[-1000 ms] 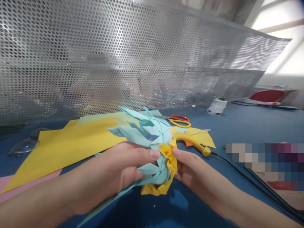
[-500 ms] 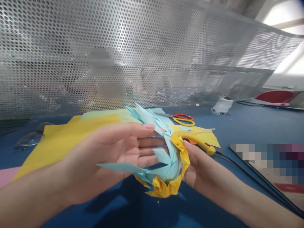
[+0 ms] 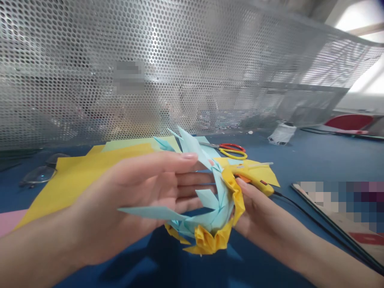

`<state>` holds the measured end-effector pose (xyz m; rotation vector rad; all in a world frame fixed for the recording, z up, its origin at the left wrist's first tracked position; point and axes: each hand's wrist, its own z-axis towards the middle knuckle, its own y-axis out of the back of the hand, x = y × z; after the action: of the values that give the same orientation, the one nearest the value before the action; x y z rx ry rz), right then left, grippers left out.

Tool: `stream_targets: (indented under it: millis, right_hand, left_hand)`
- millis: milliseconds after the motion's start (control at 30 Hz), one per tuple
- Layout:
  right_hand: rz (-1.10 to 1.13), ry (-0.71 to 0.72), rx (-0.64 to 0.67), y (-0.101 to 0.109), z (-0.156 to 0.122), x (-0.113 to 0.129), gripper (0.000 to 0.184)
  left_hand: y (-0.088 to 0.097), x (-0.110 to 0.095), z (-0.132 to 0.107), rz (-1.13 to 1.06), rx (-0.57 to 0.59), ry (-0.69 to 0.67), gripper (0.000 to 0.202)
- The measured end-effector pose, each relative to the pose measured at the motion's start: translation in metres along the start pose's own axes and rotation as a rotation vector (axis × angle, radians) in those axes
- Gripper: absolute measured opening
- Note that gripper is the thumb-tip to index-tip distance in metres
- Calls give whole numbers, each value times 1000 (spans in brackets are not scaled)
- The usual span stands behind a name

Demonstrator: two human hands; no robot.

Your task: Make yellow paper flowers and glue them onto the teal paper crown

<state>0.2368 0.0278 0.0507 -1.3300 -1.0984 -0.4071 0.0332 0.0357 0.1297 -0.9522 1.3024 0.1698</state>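
Note:
I hold a folded paper flower (image 3: 210, 200) over the blue table (image 3: 300, 160). It has pale blue pointed petals and a crumpled yellow rim. My left hand (image 3: 144, 196) cups it from the left, fingers stretched out among the petals and thumb above them. My right hand (image 3: 255, 208) grips the yellow rim from the right, its fingers mostly hidden behind the paper.
Large yellow sheets (image 3: 87, 172), a pale green one and a pink one lie at the left. A yellow glue gun (image 3: 258, 180) with a black cord, and red-and-yellow scissors (image 3: 232, 151), lie behind the flower. Glasses (image 3: 39, 174) rest far left. A perforated metal screen (image 3: 192, 72) stands behind.
My left hand has gone from pinching the flower to lying spread against its petals. The flower has turned so that its blue inside faces left, and has shifted slightly right.

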Motion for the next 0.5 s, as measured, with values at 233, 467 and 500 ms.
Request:
stream_targets:
  millis: [233, 467, 500]
  right_hand:
    - [-434, 181, -277, 3, -3, 0, 29]
    - [-773, 565, -354, 1, -11, 6, 10]
    - [-850, 617, -330, 0, -12, 4, 11]
  left_hand:
    - [2, 6, 0, -10, -19, -13, 29]
    - [4, 15, 3, 54, -92, 145, 20]
    - [4, 16, 3, 90, -117, 171, 17]
